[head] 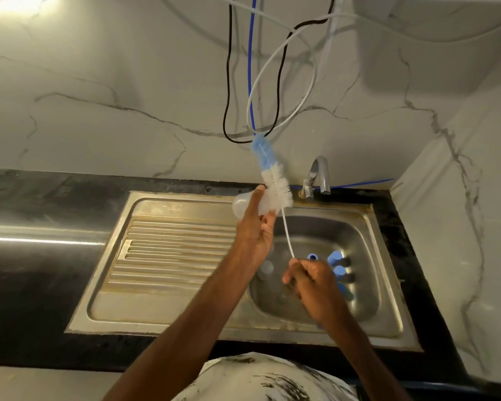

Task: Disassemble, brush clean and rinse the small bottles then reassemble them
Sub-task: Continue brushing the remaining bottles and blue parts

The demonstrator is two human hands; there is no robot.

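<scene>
- Holding one small bottle up in my left hand, above the back edge of the sink. My fingers and thumb are curled round its body, and it lies tilted with its base to the left.
- My right hand is closed round the thin wire handle of the brush, low over the basin, pinching it near the end.
- The bristle head stands up beside the bottle, touching or almost touching it near its mouth, with the blue tip pointing at the wall. The bristles are outside the bottle; my fingers hide the mouth itself.
- Disassembly looks done, at least for what I can see: several blue caps sit loose in the basin, well apart from the bottle I hold.
- At least one more clear bottle lies in the basin just below my left wrist — its outline is blurred, so I can't count how many are there.
- I judge this to be the brushing step, early or midway through the batch. Whether this bottle has been scrubbed yet I cannot tell.
- The tap shows no running water, so rinsing appears to lie ahead.
- What's left, as I read it: brush the remaining bottles, rinse the bottles and caps, then screw each cap back on.
- Nothing is reassembled yet — every cap in view sits apart from a bottle.
</scene>
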